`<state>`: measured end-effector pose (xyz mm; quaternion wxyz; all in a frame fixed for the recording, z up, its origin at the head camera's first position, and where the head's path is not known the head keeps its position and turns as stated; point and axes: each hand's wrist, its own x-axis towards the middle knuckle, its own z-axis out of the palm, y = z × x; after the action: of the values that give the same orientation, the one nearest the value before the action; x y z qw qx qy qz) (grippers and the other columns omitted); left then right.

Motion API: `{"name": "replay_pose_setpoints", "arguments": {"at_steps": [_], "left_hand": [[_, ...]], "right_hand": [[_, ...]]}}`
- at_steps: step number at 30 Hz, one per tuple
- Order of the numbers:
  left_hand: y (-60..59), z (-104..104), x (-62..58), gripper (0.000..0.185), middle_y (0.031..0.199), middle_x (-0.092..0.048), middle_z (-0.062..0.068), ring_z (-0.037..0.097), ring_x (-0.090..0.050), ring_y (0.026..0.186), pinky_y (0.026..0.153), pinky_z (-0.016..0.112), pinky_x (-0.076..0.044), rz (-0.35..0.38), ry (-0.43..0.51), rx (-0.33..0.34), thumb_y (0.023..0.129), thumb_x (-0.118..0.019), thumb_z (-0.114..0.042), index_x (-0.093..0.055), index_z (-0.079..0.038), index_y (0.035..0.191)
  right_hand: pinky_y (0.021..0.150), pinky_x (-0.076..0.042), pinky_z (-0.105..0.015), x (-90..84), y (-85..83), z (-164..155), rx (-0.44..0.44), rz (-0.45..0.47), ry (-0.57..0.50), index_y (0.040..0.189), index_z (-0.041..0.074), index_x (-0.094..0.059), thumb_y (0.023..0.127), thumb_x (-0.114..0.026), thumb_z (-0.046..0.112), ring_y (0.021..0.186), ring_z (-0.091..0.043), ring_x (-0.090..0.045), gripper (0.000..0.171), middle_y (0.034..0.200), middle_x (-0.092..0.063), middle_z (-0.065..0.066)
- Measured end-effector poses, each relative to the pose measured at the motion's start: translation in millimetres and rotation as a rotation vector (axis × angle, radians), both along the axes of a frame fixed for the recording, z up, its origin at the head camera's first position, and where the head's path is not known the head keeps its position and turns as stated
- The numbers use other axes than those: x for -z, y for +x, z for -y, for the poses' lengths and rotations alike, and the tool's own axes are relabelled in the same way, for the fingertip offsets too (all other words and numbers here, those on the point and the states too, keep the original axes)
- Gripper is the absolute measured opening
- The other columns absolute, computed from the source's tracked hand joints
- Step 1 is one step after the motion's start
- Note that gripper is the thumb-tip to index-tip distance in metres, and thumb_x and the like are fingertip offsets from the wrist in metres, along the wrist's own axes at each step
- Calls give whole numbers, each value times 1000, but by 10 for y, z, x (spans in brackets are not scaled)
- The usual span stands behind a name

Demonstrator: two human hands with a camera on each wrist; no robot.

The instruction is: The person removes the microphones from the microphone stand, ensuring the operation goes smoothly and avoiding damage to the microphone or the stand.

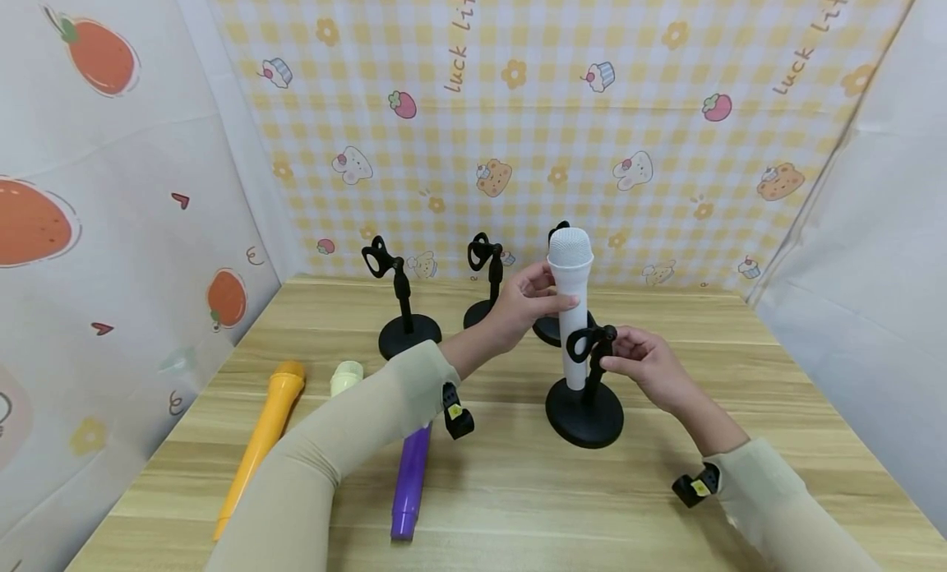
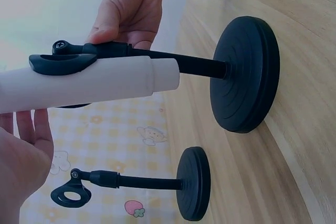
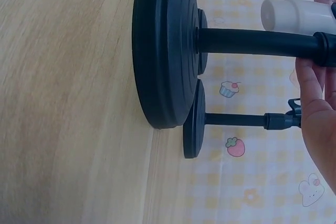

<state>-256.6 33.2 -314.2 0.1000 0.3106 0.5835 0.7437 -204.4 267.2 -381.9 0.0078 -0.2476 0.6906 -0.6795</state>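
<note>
My left hand point(image 1: 527, 302) holds a white microphone point(image 1: 571, 284) upright by its body, mesh head up. The microphone's lower part passes through the clip point(image 2: 65, 63) of a black desktop microphone stand point(image 1: 584, 416); one clip arm crosses its body in the left wrist view. Its tail end point(image 3: 278, 15) hangs beside the post, above the round base. My right hand point(image 1: 654, 371) pinches the stand just below the clip, thumb in front. In the right wrist view the stand's post point(image 3: 252, 41) meets the right hand's fingers point(image 3: 310, 80).
Three more black stands stand behind: left point(image 1: 409, 335), middle point(image 1: 477, 311) and right point(image 1: 546, 331), the last partly hidden by the microphone. An orange microphone point(image 1: 262, 436), a pale yellow one point(image 1: 345, 376) and a purple one point(image 1: 408, 486) lie at the left, partly under my left sleeve.
</note>
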Motion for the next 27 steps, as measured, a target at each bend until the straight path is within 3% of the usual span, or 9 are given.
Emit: {"name": "replay_pose_setpoints", "arguments": {"at_steps": [9, 20, 27], "left_hand": [[-22, 39, -22, 48, 126, -57, 21, 23, -62, 106, 88, 39, -52, 1, -4, 43, 90, -62, 3, -48, 3, 136], [-43, 83, -48, 50, 128, -56, 24, 29, -60, 111, 86, 41, -53, -3, 44, 36, 90, -59, 10, -45, 4, 138], [-51, 91, -61, 48, 127, -56, 25, 25, -61, 107, 86, 41, -53, -11, 52, 40, 90, -58, 12, -46, 7, 136]], "right_hand": [[80, -54, -26, 16, -2, -4, -19, -7, -20, 105, 9, -68, 89, -59, -13, 96, -11, -65, 29, 102, -70, 1], [79, -54, -26, 2, 11, 17, -7, -6, -18, 105, 10, -68, 89, -60, -13, 94, -11, -66, 28, 101, -71, 1], [79, -54, -25, 7, 11, 13, -1, -10, -13, 104, 11, -68, 89, -60, -13, 93, -11, -65, 29, 100, -70, 1]]}}
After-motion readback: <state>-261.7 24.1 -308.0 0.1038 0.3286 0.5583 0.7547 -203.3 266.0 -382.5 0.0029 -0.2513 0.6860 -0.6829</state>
